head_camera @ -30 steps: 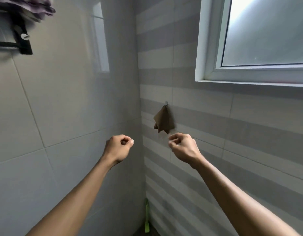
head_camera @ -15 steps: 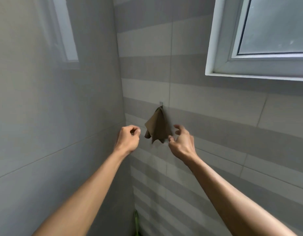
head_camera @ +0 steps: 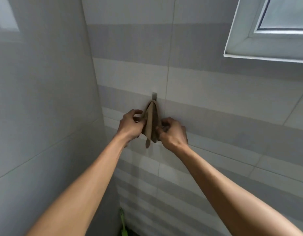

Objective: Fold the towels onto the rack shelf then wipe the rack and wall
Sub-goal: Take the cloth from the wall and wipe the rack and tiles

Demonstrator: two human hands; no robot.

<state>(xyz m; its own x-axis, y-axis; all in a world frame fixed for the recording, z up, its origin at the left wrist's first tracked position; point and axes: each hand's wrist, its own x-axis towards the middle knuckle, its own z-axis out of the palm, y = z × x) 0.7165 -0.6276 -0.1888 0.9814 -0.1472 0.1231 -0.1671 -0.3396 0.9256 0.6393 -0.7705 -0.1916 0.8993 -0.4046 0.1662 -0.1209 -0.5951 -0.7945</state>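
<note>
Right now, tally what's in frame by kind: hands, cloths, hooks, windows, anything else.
Hands: 2, left hand and right hand, both gripping the cloth
Brown cloth: 1, hanging on the hook
Metal wall hook: 1
Window: 1
Green object at the floor corner: 1, kind unclear
Total: 6

Both hands (head_camera: 130,125) now gripping brown cloth (head_camera: 151,123).

Side wall (head_camera: 45,99) close left of cloth (head_camera: 151,123), striped wall (head_camera: 215,103) bare rightward
</note>
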